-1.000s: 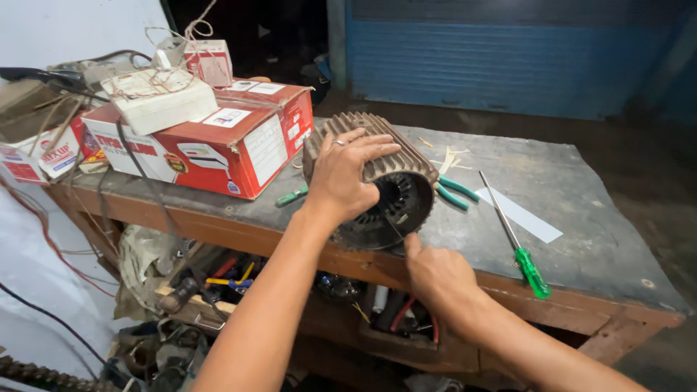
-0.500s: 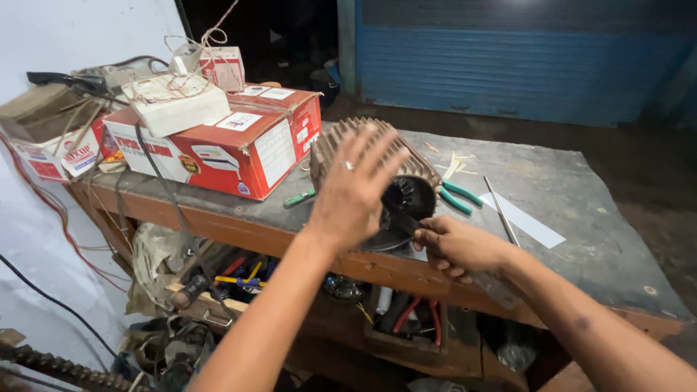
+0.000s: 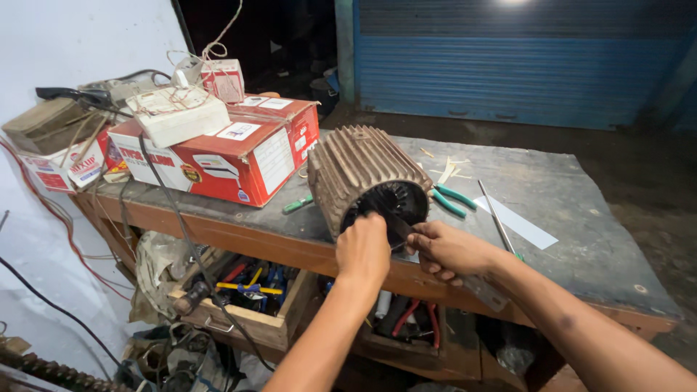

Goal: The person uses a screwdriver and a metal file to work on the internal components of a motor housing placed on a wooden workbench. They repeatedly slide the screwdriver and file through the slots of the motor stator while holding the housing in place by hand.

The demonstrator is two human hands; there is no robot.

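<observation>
The left hand (image 3: 363, 250) is curled into a loose fist right at the open mouth of the finned motor housing (image 3: 359, 178), its fingertips pressed in against the dark windings at the rim; whether it pinches anything in there I cannot tell, as the knuckles hide it. Just beside it the right hand (image 3: 449, 249) is closed around a flat metal strip (image 3: 475, 284), which runs from the housing's mouth, through the fist and out past the wrist toward the bench edge. To my eye the work in hand is at the slots inside the stator, the strip serving as a blade or scraper worked into the opening while the other hand steadies things; a careful, shallow push along the slot looks like what is called for, with the housing kept from rolling. The housing lies on its side near the front edge of the worn workbench (image 3: 581, 239). Behind it, to the right, lie green-handled pliers (image 3: 451, 199), a long screwdriver (image 3: 498, 218) and a white paper strip (image 3: 517, 223). To the left sit red and white cardboard boxes (image 3: 232, 152) with a white switch box (image 3: 178, 115) on top, and below the bench an open drawer of tools (image 3: 247, 290).
</observation>
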